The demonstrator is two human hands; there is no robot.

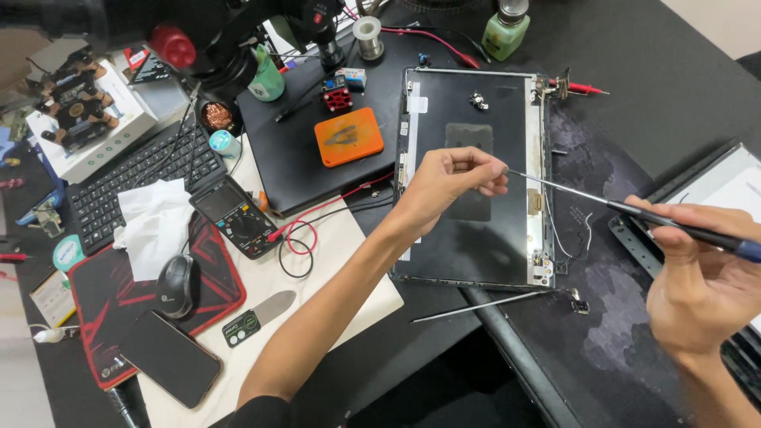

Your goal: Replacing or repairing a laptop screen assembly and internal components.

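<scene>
Your right hand (pixel 697 289) gripped screwdriver (pixel 626 208) handle; left hand (pixel 452 184) fingers pinched its tip over laptop lid shell (pixel 476 238). Risk, likely: tip slipping, pricking fingertip or scratching shell.

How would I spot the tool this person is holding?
Find the open black laptop lid shell lying flat mid-desk. Above it, the right hand grips a long screwdriver whose tip meets the left hand. Unlike the loose thin rod below the lid, it has a dark handle.

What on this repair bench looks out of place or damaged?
The black laptop lid shell lies stripped, with no screen panel inside. Its thin wires trail loose over the dark mat, and a crumpled white tissue sits on the black keyboard.
</scene>
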